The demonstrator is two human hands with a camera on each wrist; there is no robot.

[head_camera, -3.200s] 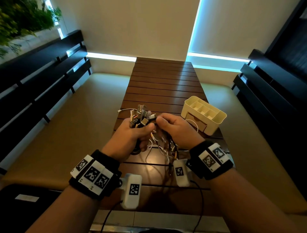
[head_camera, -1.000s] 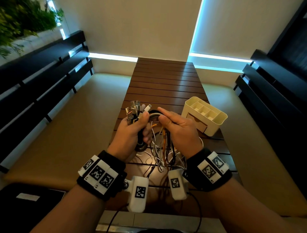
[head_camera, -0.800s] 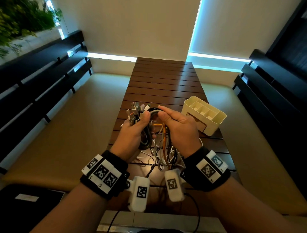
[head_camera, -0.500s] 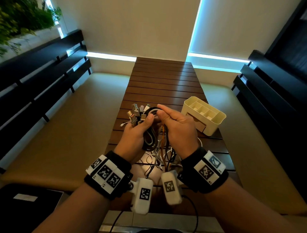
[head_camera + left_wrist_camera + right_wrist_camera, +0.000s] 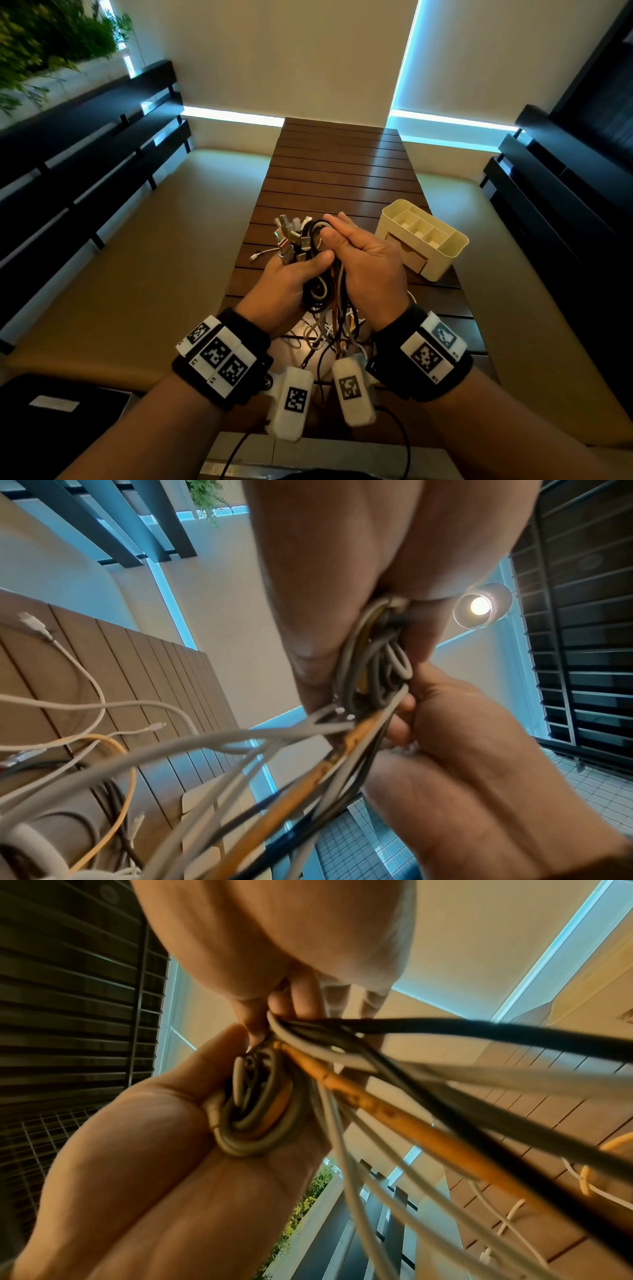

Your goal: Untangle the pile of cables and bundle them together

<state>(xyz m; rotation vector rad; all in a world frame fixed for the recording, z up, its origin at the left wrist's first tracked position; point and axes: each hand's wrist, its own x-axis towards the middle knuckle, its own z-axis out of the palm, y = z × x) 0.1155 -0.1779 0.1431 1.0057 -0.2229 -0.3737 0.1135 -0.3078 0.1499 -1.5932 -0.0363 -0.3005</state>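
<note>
My left hand [image 5: 301, 270] grips a coiled bundle of cables [image 5: 317, 291] above the wooden table [image 5: 342, 171]. Several metal plugs [image 5: 291, 236] stick up out of the fist. My right hand [image 5: 330, 228] pinches the loose strands at the top of the coil, thumb against fingers. White, black and orange strands [image 5: 337, 325] hang from both hands into a tangle on the table. In the right wrist view the coil [image 5: 253, 1110] lies in the left palm [image 5: 154, 1177], and an orange cable [image 5: 377, 1104] runs away from it. In the left wrist view the coil [image 5: 377, 669] sits between both hands.
A cream compartment organiser [image 5: 424, 236] stands on the table just right of my hands. One white cable end [image 5: 262, 254] lies on the slats to the left. Cushioned benches [image 5: 154, 274] with dark slatted backs flank the table on both sides.
Both hands have risen a little and drawn closer together. The right hand has brought the loose strands up over the coil in the left hand, and the coil looks thicker.
</note>
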